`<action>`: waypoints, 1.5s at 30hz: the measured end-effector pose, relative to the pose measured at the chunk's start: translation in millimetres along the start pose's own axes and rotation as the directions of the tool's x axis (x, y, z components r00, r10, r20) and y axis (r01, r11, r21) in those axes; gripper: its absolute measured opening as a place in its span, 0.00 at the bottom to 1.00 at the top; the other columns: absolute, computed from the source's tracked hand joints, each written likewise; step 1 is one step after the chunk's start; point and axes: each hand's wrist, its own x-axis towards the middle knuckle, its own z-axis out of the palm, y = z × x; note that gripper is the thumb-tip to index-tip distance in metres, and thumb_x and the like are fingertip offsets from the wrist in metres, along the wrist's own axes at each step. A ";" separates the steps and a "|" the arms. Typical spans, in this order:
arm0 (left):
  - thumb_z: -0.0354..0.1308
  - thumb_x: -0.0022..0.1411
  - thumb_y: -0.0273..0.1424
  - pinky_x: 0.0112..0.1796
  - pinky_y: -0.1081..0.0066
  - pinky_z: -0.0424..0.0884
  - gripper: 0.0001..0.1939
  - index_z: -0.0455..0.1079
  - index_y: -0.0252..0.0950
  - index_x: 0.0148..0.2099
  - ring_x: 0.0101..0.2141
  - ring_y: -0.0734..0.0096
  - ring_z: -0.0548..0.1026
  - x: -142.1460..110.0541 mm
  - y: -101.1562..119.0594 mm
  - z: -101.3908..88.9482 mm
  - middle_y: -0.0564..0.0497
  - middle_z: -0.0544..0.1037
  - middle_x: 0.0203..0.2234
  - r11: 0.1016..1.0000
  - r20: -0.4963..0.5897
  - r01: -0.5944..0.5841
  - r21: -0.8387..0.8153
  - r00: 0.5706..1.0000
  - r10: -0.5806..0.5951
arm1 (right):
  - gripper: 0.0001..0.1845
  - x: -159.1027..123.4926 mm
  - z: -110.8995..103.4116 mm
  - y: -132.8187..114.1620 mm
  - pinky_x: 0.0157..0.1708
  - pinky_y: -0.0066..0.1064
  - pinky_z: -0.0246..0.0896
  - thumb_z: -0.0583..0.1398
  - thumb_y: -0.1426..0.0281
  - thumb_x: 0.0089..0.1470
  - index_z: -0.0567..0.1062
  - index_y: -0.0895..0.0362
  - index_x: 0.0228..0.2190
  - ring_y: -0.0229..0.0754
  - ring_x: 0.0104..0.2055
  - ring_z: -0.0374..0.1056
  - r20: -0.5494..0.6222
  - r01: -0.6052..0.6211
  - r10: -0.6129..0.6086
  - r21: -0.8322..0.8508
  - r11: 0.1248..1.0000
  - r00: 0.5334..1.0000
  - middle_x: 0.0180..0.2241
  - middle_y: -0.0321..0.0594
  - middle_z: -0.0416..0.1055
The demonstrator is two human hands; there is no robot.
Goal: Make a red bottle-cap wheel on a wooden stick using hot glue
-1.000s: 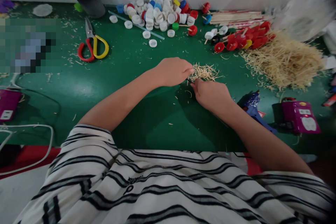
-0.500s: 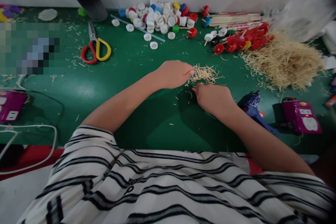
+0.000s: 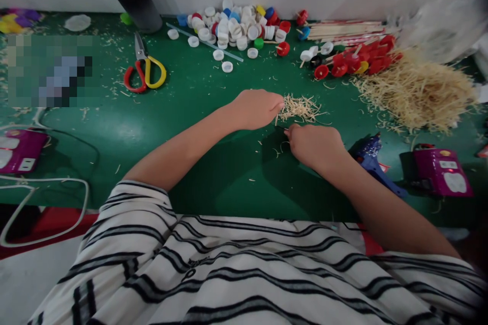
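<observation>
My left hand (image 3: 259, 109) is closed in a fist over the green table, at the left edge of a small heap of pale wood shavings (image 3: 301, 108). A pale tip shows just below its fingers; what the fist grips is mostly hidden. Close by, to the right and nearer my body, my right hand (image 3: 316, 144) is closed on a thin dark blade-like tool (image 3: 281, 127). The tool points left toward the underside of my left fist. Most of it is hidden in my fingers.
Scissors (image 3: 145, 68) lie at left. Bottle caps (image 3: 240, 25) are piled at the back, with capped sticks (image 3: 354, 58) and a large shavings heap (image 3: 423, 91) at right. A blue glue gun (image 3: 375, 165) and purple power box (image 3: 444, 172) sit by my right forearm.
The whole view has shifted slightly. My right hand has drawn a little down and away from my left fist, which stays by the small heap.
</observation>
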 end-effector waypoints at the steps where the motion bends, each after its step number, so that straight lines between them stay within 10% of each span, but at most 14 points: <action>1: 0.39 0.75 0.38 0.30 0.64 0.57 0.18 0.67 0.38 0.39 0.26 0.65 0.63 0.1 0.2 0.0 0.47 0.71 0.27 1.000 0.001 0.001 0.003 1.000 -0.001 | 0.27 -0.4 0.4 0.9 0.32 0.38 0.59 0.42 0.63 0.73 0.79 0.59 0.49 0.59 0.40 0.80 0.001 -0.001 0.001 -0.004 1.000 1.000 0.37 0.57 0.82; 11: 0.39 0.75 0.36 0.32 0.63 0.55 0.17 0.66 0.39 0.40 0.25 0.66 0.61 1.2 1.0 -2.5 0.48 0.69 0.26 1.000 0.020 0.004 -0.014 1.000 -0.004 | 0.28 11.8 -3.2 7.2 0.32 0.35 0.52 0.41 0.58 0.74 0.75 0.59 0.51 0.54 0.37 0.78 -0.172 0.005 -0.008 -0.018 1.000 0.985 0.37 0.55 0.82; 45: 0.42 0.74 0.37 0.34 0.64 0.58 0.16 0.66 0.40 0.37 0.30 0.63 0.68 4.7 1.4 1.0 0.47 0.73 0.29 0.999 -0.005 -0.005 -0.048 1.000 0.005 | 0.29 12.7 -0.4 2.4 0.32 0.35 0.48 0.41 0.58 0.74 0.75 0.58 0.53 0.54 0.38 0.77 -0.179 -0.011 0.009 -0.013 1.000 0.984 0.38 0.55 0.82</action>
